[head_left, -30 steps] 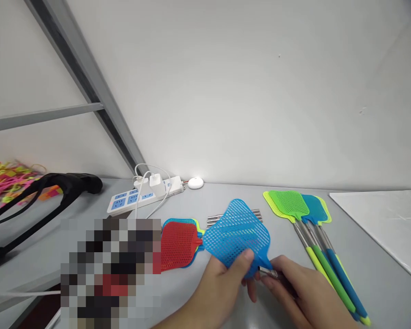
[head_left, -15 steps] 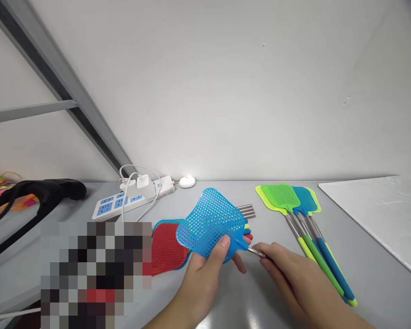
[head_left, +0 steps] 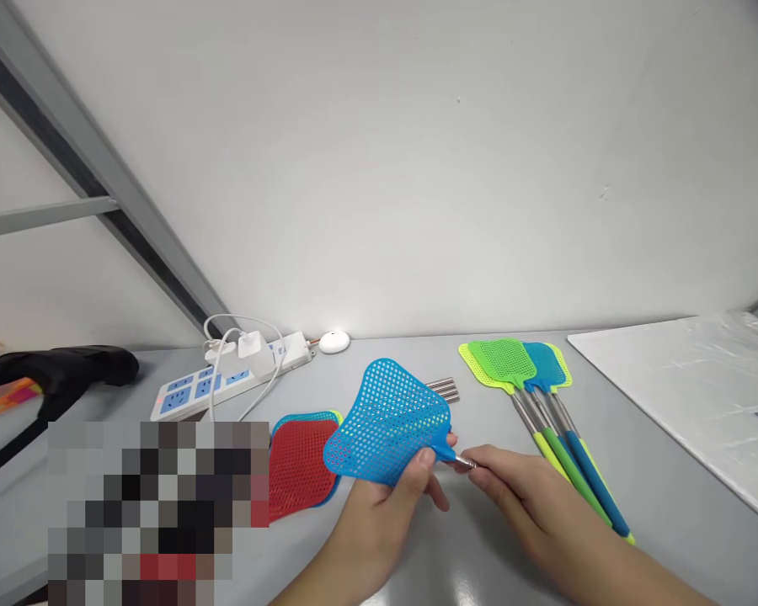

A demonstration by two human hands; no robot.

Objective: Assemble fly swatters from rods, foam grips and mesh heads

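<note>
Held above the desk's [head_left: 669, 505] near edge, a blue swatter head [head_left: 388, 421] is pinched by the left hand [head_left: 385, 513]; its metal rod [head_left: 464, 461] is gripped by the right hand [head_left: 531, 509]; if skewed, the rod could probably slip from the socket.

We see the blue perforated plastic swatter head [head_left: 388, 421] tilted above the grey table [head_left: 657, 497], its neck meeting a thin metal rod [head_left: 464, 461].

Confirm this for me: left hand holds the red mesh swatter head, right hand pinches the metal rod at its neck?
Not quite. In the head view the left hand holds the blue swatter head, not red; the red head lies on the table. The right hand does pinch the metal rod.
</note>
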